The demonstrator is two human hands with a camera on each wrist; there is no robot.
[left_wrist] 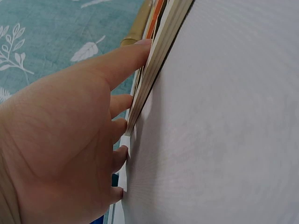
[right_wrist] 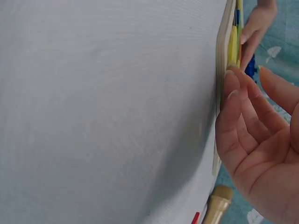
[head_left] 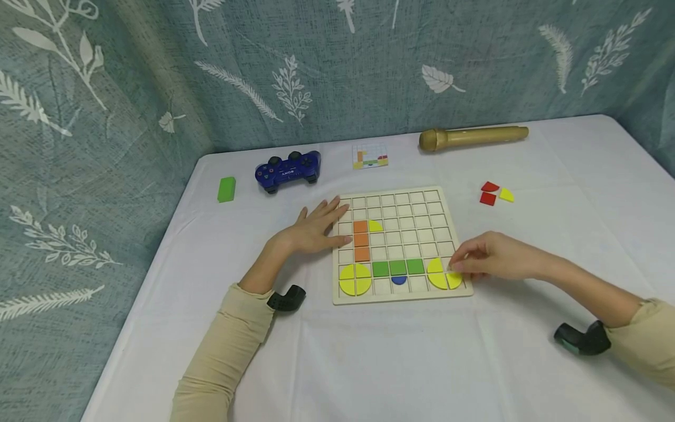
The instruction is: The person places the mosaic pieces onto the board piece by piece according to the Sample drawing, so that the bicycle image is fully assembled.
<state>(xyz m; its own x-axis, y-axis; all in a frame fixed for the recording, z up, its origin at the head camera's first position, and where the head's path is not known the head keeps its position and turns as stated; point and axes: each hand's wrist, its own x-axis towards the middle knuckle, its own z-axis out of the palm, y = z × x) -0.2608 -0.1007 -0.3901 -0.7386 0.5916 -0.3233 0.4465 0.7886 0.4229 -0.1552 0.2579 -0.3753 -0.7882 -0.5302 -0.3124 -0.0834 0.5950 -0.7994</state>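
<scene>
A pale wooden grid board (head_left: 411, 224) lies on the white table. My left hand (head_left: 313, 228) rests at its left edge with fingers spread, the thumb on the border. My right hand (head_left: 490, 257) is at the lower right corner, its fingertips by the yellow quarter-circle pieces (head_left: 436, 280); the thumb (right_wrist: 275, 86) stands apart from the bent fingers. I see nothing pinched there, though the fingers hide part of that corner. Yellow quarters (head_left: 348, 287) form a full circle at lower left. Three orange squares (head_left: 361, 240), three green squares (head_left: 398, 268), a blue half-circle (head_left: 399, 281) and a single yellow quarter (head_left: 374, 225) also lie on it.
Right of the board are two red pieces (head_left: 488, 198) and a yellow quarter (head_left: 507, 194). Farther back lie a small pattern card (head_left: 370, 156), a blue game controller (head_left: 289, 171), a green block (head_left: 227, 189) and a gold microphone (head_left: 474, 138). A patterned curtain (head_left: 369, 70) hangs behind.
</scene>
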